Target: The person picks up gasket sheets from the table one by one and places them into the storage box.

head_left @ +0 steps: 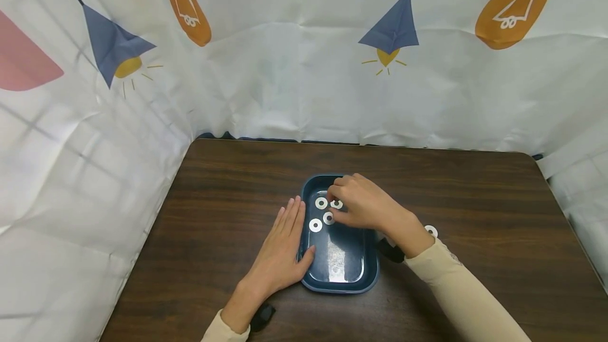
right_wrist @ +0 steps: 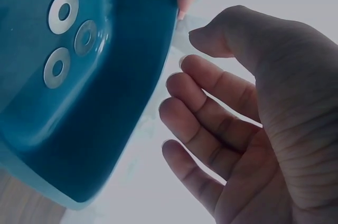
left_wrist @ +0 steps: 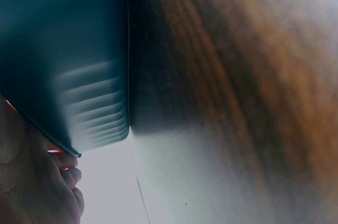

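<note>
A dark blue tray [head_left: 339, 287] stands on the table, with several flat silver washers [head_left: 315, 225] lying in its far half. Along the tray's left rim rests my left hand [head_left: 281, 251], fingers straight and together, thumb over the near part of the edge. My right hand [head_left: 366, 203] is over the tray's far right part, partly covering the washers there from the head camera. In the right wrist view its fingers [right_wrist: 206, 94] are loosely bent, thumb apart from them, with nothing between. That view also shows the washers [right_wrist: 63, 11] flat on the tray floor.
Another washer [head_left: 430, 230] lies on the brown wooden table [head_left: 228, 189] to the right of the tray, beside my right forearm. A white curtain [head_left: 299, 88] printed with lamps hangs behind the table and along its sides.
</note>
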A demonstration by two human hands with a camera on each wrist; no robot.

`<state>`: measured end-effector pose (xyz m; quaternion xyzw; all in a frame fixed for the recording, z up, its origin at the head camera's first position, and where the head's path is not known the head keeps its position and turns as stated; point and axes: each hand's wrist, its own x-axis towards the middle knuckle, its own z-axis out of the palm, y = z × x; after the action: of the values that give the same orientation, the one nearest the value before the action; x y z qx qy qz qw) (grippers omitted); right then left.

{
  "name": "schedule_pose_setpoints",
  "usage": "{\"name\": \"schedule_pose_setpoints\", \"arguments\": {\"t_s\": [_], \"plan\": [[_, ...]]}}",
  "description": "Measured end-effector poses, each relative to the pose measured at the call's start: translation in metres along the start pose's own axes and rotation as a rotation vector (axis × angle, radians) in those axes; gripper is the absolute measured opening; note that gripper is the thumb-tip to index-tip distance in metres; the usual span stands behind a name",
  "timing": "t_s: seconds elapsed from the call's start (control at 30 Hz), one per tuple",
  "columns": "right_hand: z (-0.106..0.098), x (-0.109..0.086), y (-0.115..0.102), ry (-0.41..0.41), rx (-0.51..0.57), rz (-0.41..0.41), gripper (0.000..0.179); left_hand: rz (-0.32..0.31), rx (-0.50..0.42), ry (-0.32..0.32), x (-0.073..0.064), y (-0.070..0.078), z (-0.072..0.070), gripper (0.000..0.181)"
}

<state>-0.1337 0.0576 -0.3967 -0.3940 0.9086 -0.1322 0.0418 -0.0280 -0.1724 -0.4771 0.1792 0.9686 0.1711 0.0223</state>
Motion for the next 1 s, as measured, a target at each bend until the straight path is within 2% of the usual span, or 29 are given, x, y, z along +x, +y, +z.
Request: {"name": "schedule_pose_setpoints", "arguments": {"t_s": [0.63,1.0], "plan": [[-0.011,-0.031,0.004,0.089,-0.021,0.036,0.024,-0.002,0.000,0.010,-0.001,0.001,-0.001,0.097],[-0.012,-0.048,0.007,0.110,0.008,0.115,0.024,0.004,0.009,0.027,-0.001,0.002,-0.001,0.097]]}}
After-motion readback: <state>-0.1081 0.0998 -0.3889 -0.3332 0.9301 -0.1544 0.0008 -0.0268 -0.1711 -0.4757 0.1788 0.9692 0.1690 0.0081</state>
